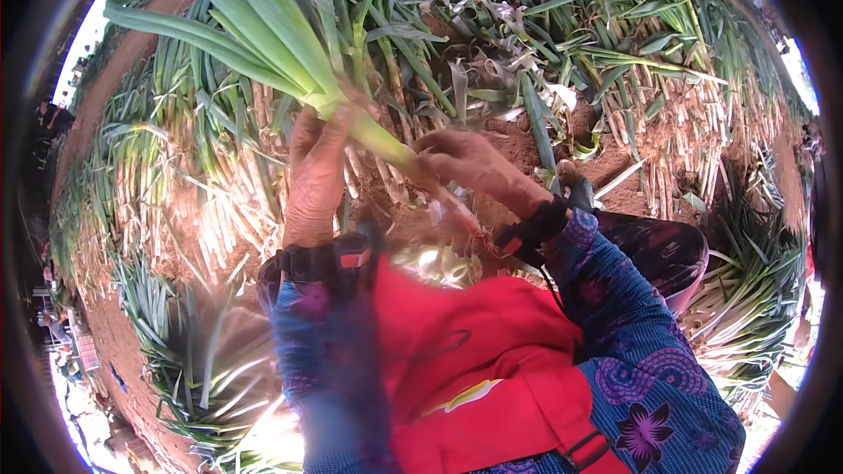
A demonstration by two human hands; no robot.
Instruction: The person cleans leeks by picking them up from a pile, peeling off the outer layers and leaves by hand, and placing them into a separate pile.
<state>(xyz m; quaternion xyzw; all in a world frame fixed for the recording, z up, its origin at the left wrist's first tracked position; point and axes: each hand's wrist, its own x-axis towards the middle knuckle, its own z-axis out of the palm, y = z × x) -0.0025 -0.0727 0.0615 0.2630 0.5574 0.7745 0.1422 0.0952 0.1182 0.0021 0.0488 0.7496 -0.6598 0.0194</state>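
A large green onion [378, 136] lies slantwise in front of me, its broad green leaves at the upper left and its reddish, rooted end at the lower right. My left hand [320, 162] is closed around the stalk just below where the leaves fan out. Farther down, the bent fingers of my right hand [470, 167] are closed on the side of the same stalk; the fingertips are partly hidden. Both wrists wear dark bands, and the root end sits near the right one.
Soil-covered green onions [237, 184] lie in a long row ahead and to the left, with another heap [667, 114] at the right. Cleaner white-stalked ones lie beside me on the left [237, 386] and right [738, 316]. Reddish soil [518, 145] shows between; a red apron [465, 325] covers my lap.
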